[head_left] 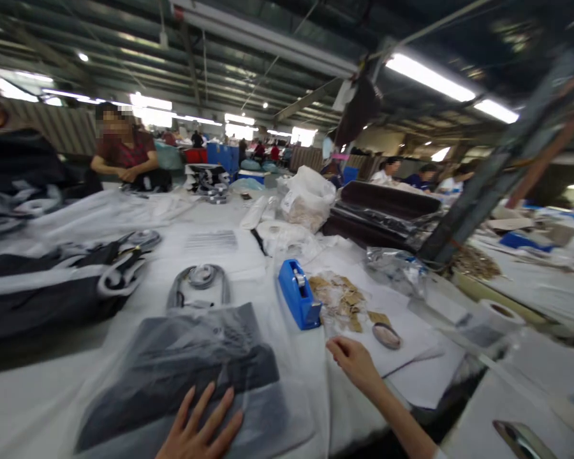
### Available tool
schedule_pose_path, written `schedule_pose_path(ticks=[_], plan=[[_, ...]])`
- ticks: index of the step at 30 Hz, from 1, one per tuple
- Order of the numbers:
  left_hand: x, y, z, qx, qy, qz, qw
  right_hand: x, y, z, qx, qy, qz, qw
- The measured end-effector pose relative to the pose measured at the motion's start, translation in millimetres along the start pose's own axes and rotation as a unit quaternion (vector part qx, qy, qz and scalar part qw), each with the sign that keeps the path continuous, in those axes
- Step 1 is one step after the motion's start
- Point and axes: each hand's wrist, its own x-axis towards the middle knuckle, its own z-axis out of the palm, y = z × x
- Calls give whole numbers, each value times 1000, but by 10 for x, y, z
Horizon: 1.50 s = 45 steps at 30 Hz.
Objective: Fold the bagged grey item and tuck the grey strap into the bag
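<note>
My left hand (198, 427) lies flat with fingers spread on a clear plastic bag holding a dark folded garment (186, 376). My right hand (356, 363) rests on the white table cover to the right of the bag, fingers curled in; I cannot make out anything in them. Just beyond the right hand stands a blue tape dispenser (299, 293), with a pile of small tan paper tags (339, 296) beside it. A small dark oval object (386, 335) lies on white sheets near the right hand.
Dark garments with grey trim (52, 280) are piled at the left. White plastic bags (306, 197), a tape roll (502, 312) and dark wrapped bundles (382, 213) crowd the far side. A slanted metal post (483, 178) rises at right. Other people sit around the tables behind.
</note>
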Motion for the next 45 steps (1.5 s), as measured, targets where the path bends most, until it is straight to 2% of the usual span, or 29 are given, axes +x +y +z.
schedule_pose_path(ticks=[2, 4, 6, 8, 11, 13, 15, 17, 20, 23, 26, 28, 32, 34, 36, 37, 38, 39, 41, 42, 43, 45], plan=[[-9, -46, -150, -43, -70, -11, 997, -125, -295, -37, -12, -82, -72, 994], [-5, -61, -299, -92, -117, -37, 988, -235, -639, -27, -44, -201, -173, 963], [-4, -53, -396, -127, -139, -57, 980, -301, -958, 45, -117, -303, -278, 904], [-17, -41, -433, -148, -148, -65, 976, -296, -1200, 175, -215, -364, -357, 833], [-52, -49, -433, -168, -144, -70, 973, -179, -1396, 450, -347, -409, -426, 729], [-76, -71, -431, -178, -135, -71, 972, -77, -1449, 654, -389, -418, -442, 691], [-95, -98, -430, -184, -123, -70, 973, 8, -1467, 850, -407, -413, -440, 685], [-111, -124, -423, -190, -113, -66, 973, 68, -1464, 1018, -418, -397, -431, 694], [-127, -154, -398, -210, -104, -63, 970, 112, -1424, 1196, -429, -366, -403, 721], [-135, -176, -378, -219, -99, -66, 968, 130, -1362, 1295, -427, -330, -362, 760], [-134, -197, -371, -220, -96, -62, 969, 174, -1340, 1343, -421, -300, -318, 795], [-132, -211, -369, -216, -94, -55, 970, 245, -1373, 1342, -427, -289, -296, 804], [-151, -256, -410, -201, -92, -53, 974, 417, -1501, 1230, -463, -278, -273, 796], [-176, -285, -475, -190, -89, -53, 976, 417, -1510, 1167, -482, -253, -276, 792], [-198, -307, -559, -173, -87, -50, 980, 307, -1431, 1165, -460, -197, -340, 796], [-203, -312, -599, -164, -85, -48, 982, 214, -1358, 1198, -422, -167, -408, 792], [-201, -312, -634, -153, -81, -47, 984, 104, -1267, 1254, -373, -147, -489, 775], [-194, -310, -660, -140, -76, -48, 986, -12, -1164, 1329, -329, -131, -566, 745], [-181, -312, -688, -113, -63, -51, 990, -217, -954, 1512, -292, -83, -662, 685], [-187, -325, -694, -102, -59, -49, 992, -287, -858, 1603, -294, -57, -682, 668], [-209, -350, -697, -95, -57, -44, 993, -329, -774, 1685, -301, -33, -685, 663], [-327, -437, -710, -89, -63, -37, 993, -337, -648, 1794, -318, -13, -673, 668]])
